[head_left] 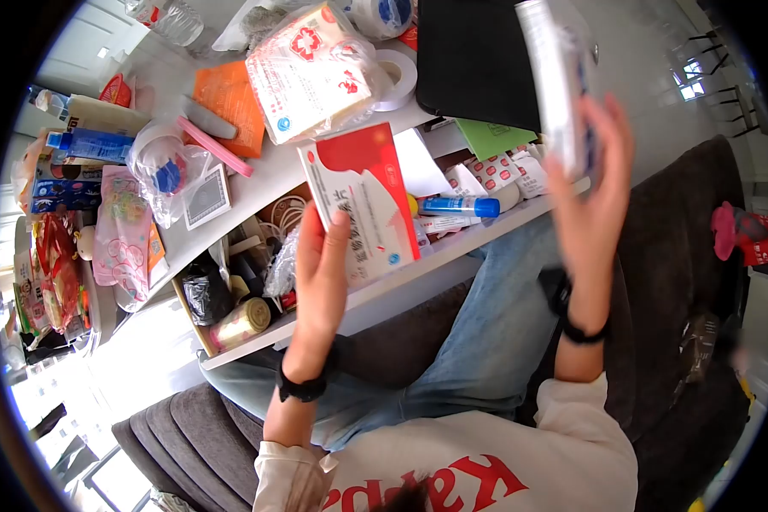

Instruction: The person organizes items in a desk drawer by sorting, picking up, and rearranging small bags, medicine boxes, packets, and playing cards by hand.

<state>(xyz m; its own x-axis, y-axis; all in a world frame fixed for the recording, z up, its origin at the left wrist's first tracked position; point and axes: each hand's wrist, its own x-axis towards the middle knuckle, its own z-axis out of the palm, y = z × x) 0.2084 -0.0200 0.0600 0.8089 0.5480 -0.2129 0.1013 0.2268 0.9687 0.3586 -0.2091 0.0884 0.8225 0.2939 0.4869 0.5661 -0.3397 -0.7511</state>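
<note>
Seemingly to leave its printed face uncovered, the left hand (320, 277) is pinching a red-and-white box (365, 200) by its left edge over the open drawer (452, 249); the right hand (590, 192) is gripping a blurred white package (556, 90) between thumb and fingers, farther right.

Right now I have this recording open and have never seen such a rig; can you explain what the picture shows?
There is no machine: a person works with two bare hands, and the single picture comes from a camera worn on their head, looking forward and down. The left hand holds a red-and-white box; the right hand holds a pale item, too blurred to identify. Below them is an open drawer containing, among other things, a blue tube. On the table lie a bagged package, a white roll and an orange packet.
</note>
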